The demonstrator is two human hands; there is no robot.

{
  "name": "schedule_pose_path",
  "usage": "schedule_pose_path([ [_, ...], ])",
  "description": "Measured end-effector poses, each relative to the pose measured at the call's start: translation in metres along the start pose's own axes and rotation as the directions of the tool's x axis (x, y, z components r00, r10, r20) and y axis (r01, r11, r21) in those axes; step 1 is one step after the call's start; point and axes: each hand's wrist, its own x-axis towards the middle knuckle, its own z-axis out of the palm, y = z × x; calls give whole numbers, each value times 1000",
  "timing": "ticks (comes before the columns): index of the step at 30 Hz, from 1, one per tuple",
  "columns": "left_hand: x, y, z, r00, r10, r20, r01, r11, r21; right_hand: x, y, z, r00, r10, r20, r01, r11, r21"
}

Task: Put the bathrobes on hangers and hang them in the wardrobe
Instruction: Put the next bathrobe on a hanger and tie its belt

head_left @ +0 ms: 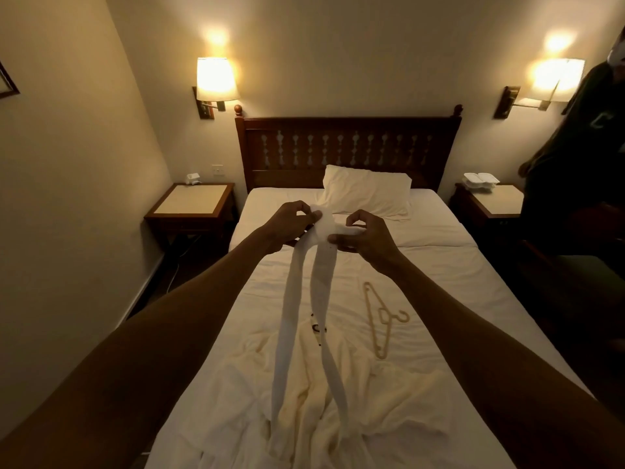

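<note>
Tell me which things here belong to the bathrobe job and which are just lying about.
Job: belt held in left hand and right hand; bathrobe; hanger.
Lying about: pillow, white containers, lamps.

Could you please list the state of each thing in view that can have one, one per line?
White fabric bathrobe belt: held up between both hands, two ends hanging.
Left hand: pinching the belt.
Right hand: pinching the belt.
Cream bathrobe: crumpled on the bed, not on a hanger.
Beige plastic hanger: flat on the sheet, empty.
Two shaded wall lamps: lit.
</note>
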Motion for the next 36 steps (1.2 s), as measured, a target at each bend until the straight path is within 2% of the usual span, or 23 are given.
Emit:
schedule_pose_path([
  [4, -3, -4, 4, 998, -59, 6, 59, 998, 21, 2, 3, -7, 995, -70, -66, 56, 978, -201],
  [7, -9, -8, 2, 981, -149, 127, 148, 989, 23, 5, 7, -13, 983, -107, -147, 50, 938, -344],
  [9, -13, -15, -2, 965, -154, 212, 149, 988, 38, 6, 12, -14, 979, -101, -176, 22, 915, -404],
  [13, -19, -29, -4, 961, -44, 274, -10, 982, 190, 3, 18, -6, 981, -104, -165, 21, 898, -439],
  [16, -20, -32, -7, 969, 56, 242, -125, 951, 281, 2, 21, 2, 988, -144, -57, 92, 843, -531],
  [20, -19, -32, -14, 964, 123, 235, -207, 904, 375, 9, 27, 8, 996, -31, 80, 74, 783, -617],
  [27, -21, -30, -20, 940, 254, 228, -334, 818, 468, 12, 25, 2, 940, 160, 302, 80, 758, -648],
  [31, -23, -25, -21, 930, 274, 245, -359, 820, 446, 4, 24, -5, 886, 238, 398, 37, 820, -572],
  [36, -24, -18, -23, 927, 269, 262, -353, 862, 363, -4, 25, -8, 902, 218, 373, -29, 892, -450],
])
